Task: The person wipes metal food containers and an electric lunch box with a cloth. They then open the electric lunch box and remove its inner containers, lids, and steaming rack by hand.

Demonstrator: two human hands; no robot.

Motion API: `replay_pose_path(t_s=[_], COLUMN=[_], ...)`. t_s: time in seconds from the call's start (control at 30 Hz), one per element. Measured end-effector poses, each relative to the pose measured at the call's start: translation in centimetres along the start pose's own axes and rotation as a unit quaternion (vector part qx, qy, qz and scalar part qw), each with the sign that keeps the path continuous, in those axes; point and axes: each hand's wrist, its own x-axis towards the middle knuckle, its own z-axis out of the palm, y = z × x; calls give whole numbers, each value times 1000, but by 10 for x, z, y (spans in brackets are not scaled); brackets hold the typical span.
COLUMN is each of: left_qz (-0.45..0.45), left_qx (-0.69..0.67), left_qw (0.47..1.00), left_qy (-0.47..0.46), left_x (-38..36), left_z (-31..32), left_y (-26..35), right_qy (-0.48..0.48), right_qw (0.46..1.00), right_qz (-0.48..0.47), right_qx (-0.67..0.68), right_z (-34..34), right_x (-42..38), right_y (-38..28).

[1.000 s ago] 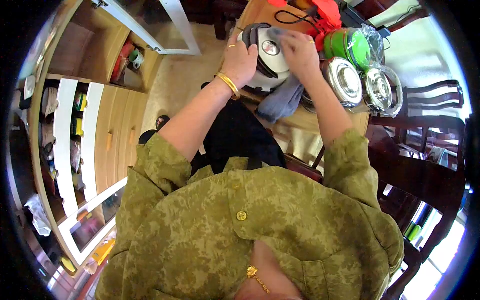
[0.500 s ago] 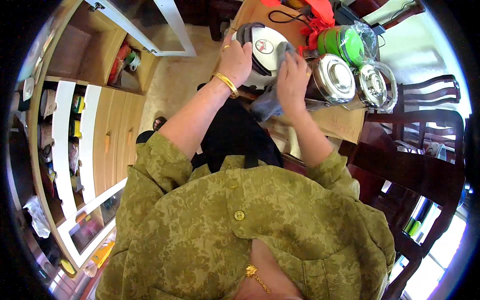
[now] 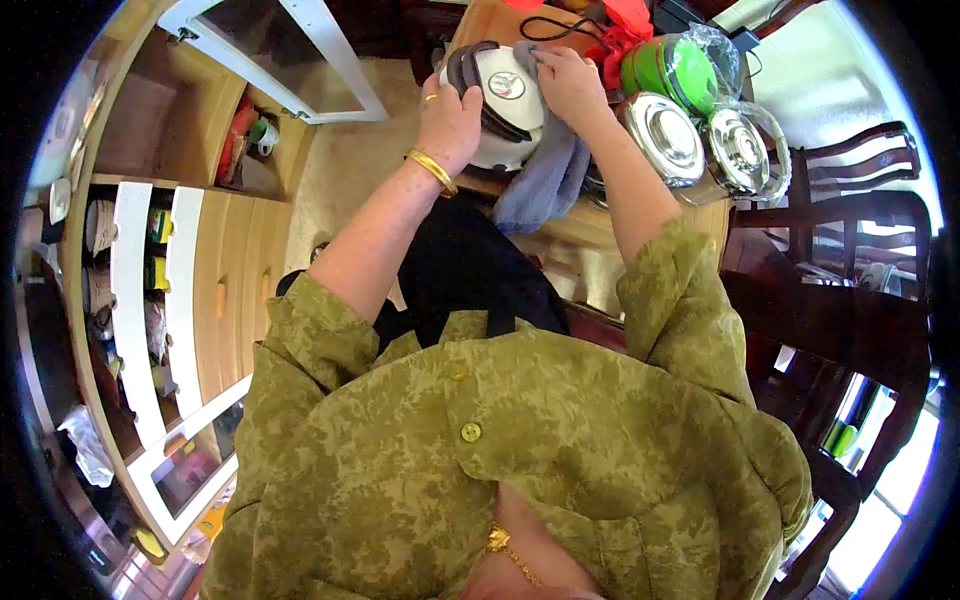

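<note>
A white rounded appliance (image 3: 508, 88) with dark grey trim and a round emblem on top stands near the table's left edge. My left hand (image 3: 450, 122) grips its left side at the dark handle, with a gold ring and bangle showing. On the other side, my right hand (image 3: 572, 88) pinches a grey cloth (image 3: 548, 178) against the top right of the appliance. The cloth hangs down along the appliance's right side, over the table's front edge.
Right of the cloth are a green container (image 3: 668, 75), a steel lidded pot (image 3: 662, 140) and a second steel pot (image 3: 738, 150). A red bag (image 3: 625, 30) lies behind. Dark wooden chairs (image 3: 840, 240) stand at right; an open-doored cabinet (image 3: 215, 290) at left.
My right hand has moved up and left with the cloth to the far side of the appliance. The cloth now hangs longer. My left hand keeps its hold, slightly lower left in view.
</note>
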Motion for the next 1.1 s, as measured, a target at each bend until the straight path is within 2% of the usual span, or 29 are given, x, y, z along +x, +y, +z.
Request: replay_pose_path(t_s=[0.03,0.1,0.13,0.17,0.23,0.3,0.37,0.5,0.6,0.67,0.7,0.73,0.77,0.8,0.9,1.0,1.1], left_qz=[-8,-14,-19,-17,-5,-8,-16,1,-23,-86,-82,-119,-155,-168,-203,-262,-248], left_qx=[-30,-30,-33,-31,-26,-34,-58,-31,-76,-113,-109,-173,-236,-218,-271,-308,-346], left_qw=[999,999,999,999,999,998,998,999,996,990,991,977,957,960,938,911,901], left_qy=[11,4,1,-5,-44,-44,-29,-35,-43,-6,-13,-40,-66,-44,-76,-83,-88], left_x=[1,-2,-3,-1,-2,0,4,4,8,9,9,10,12,20,34,54,69], left_z=[1,-1,-2,-4,-9,-5,-2,-3,-1,-3,-6,-13,-18,-17,-43,-62,-78], left_y=[1,-1,-1,-3,-5,-5,-5,-7,-10,-5,-2,7,11,0,13,1,-28], right_qy=[4,-61,-55,-51,-45,-20,140,185,162,135,119,123,85,48,30,62,78], right_qw=[1000,962,941,940,907,923,943,966,977,977,976,975,976,974,970,958,948], right_qz=[2,190,206,211,294,289,200,129,95,74,72,80,67,52,118,122,128], right_qx=[-1,188,261,262,300,252,227,124,100,146,166,168,191,214,209,250,282], right_z=[3,14,14,13,10,16,21,1,-2,-10,-10,-10,-10,-11,-8,-7,-9], right_x=[5,6,6,4,0,-8,-29,-77,-111,-134,-142,-150,-159,-167,-190,-186,-169], right_y=[7,20,20,20,12,8,0,-44,-71,-85,-87,-85,-80,-74,-56,-52,-53])
